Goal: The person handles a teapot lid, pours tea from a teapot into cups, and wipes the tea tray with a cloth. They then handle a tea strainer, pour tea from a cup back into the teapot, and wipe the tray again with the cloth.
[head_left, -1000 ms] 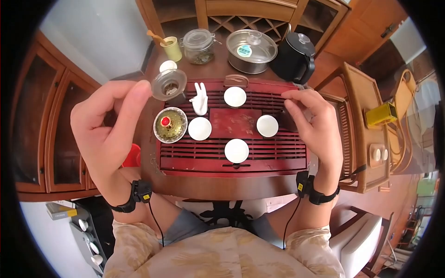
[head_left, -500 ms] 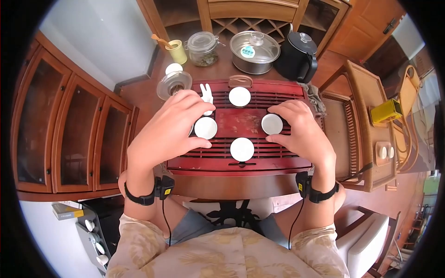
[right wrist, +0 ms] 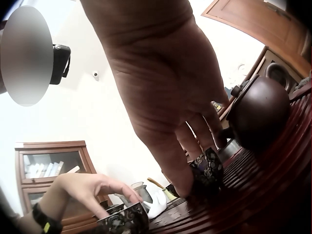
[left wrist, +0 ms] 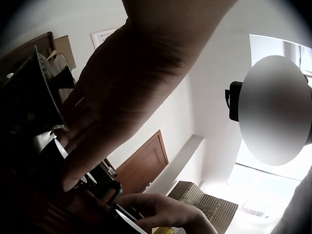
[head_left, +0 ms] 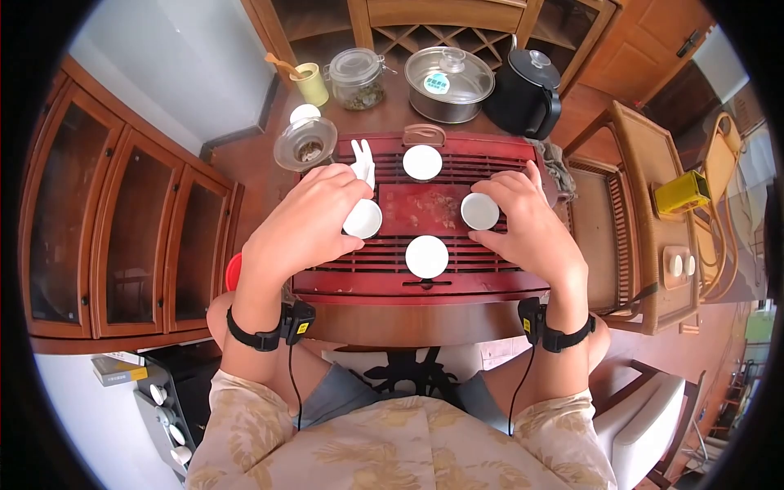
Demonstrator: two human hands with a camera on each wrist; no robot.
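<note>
In the head view, the left hand (head_left: pixel 296 219) has its thumb and fingers at opposite sides of the left white-lined cup (head_left: pixel 363 219). The right hand (head_left: pixel 536 227) holds the right cup (head_left: pixel 479 211) the same way, thumb at the near side. Both cups sit on the red slatted tray (head_left: pixel 351 286). The right wrist view shows dark patterned outsides on the right-hand cup (right wrist: pixel 208 170) and the left-hand cup (right wrist: pixel 127 220). Two other cups stand between the hands, a far one (head_left: pixel 422 162) and a near one (head_left: pixel 426 256).
A white hand-shaped figure (head_left: pixel 364 159) and a glass strainer (head_left: pixel 305 144) are beside the left hand. Behind the tray stand a lidded jar (head_left: pixel 356 79), a steel pot (head_left: pixel 449 86) and a black kettle (head_left: pixel 523 91). A dark teapot (right wrist: pixel 261 112) is near the right hand.
Both hands came down and inward from raised positions, the left from beside the strainer, and now grip the left and right cups. The lidded bowl at left is now hidden behind the left hand.
</note>
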